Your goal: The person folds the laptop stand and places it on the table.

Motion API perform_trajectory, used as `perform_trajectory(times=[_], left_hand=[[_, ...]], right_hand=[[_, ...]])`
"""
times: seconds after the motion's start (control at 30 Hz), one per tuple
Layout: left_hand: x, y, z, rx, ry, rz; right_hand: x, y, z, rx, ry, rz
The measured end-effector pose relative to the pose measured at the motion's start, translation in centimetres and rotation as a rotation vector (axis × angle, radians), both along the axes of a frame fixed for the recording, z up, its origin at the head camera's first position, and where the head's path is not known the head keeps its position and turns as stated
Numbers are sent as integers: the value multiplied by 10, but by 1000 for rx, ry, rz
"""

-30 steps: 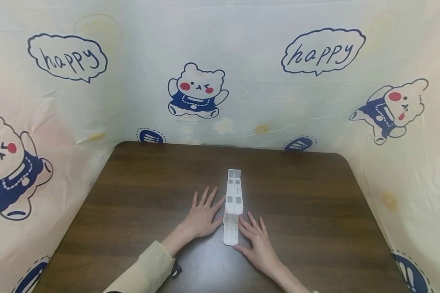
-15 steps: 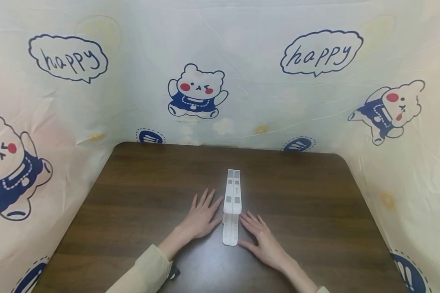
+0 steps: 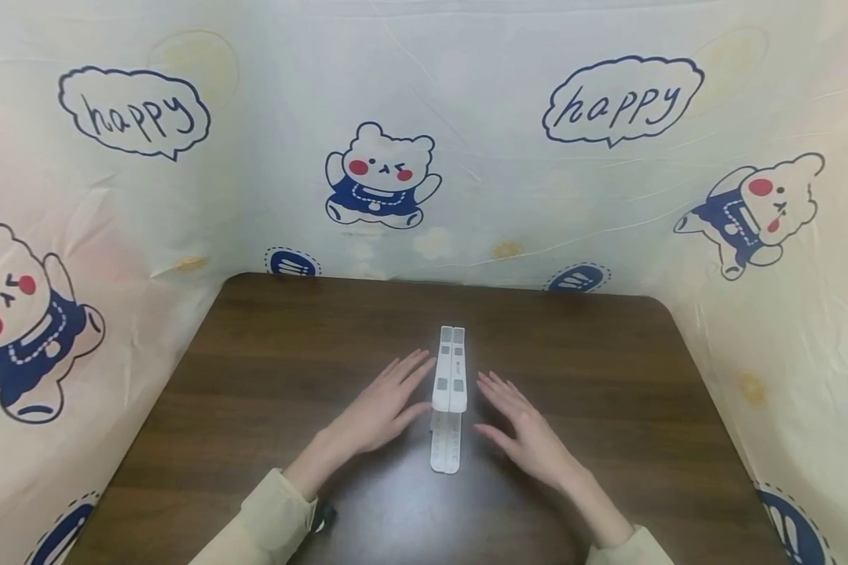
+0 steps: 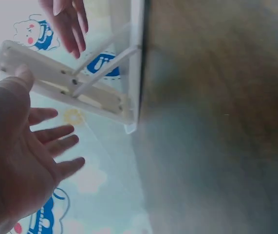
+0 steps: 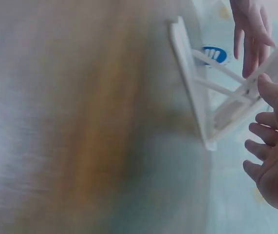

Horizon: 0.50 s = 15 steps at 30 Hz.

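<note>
A white folding laptop stand (image 3: 450, 380) with grey pads is propped on the table. Its raised top slopes over a base, joined by struts (image 4: 100, 73) that show in the left wrist view. My left hand (image 3: 374, 412) is on its left side, fingers straight; the fingertips look very near the stand, and I cannot tell whether they touch. On the other side my right hand (image 3: 526, 439) hovers apart from it, fingers extended and thumb spread. Both wrist views show the palms facing the stand (image 5: 231, 102), with nothing held.
The brown wooden table (image 3: 290, 337) reaches back to a printed cloth (image 3: 495, 196) that hangs behind and on both sides. Below the left sleeve (image 3: 272, 510) a small dark object (image 3: 323, 516) shows.
Both hands have lifted and slid forward along the stand. The right one has drawn away to the right, leaving a wider gap. The stand stays in place, propped up.
</note>
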State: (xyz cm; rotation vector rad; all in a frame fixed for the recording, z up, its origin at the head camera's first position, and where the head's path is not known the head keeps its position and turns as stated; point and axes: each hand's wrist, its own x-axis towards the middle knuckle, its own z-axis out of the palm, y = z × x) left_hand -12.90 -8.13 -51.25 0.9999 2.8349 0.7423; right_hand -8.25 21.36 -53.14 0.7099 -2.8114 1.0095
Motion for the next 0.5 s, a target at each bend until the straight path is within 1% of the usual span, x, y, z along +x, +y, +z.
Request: perform_trajectory(times=[0.1,0.23,0.4,0.5], left_hand=[[0,0,5,5,30,-34],[2,1,9,-8,40,-59],[4,0,12,-11,25,-74],[5,0,12,-6,33,-81]], right_hand=[[-4,-4,10,-27,25,22],[-8,-10,21,-66,39,60],[-10,-16,27,-66,55,79],[-11,-18,27,-72,63,86]])
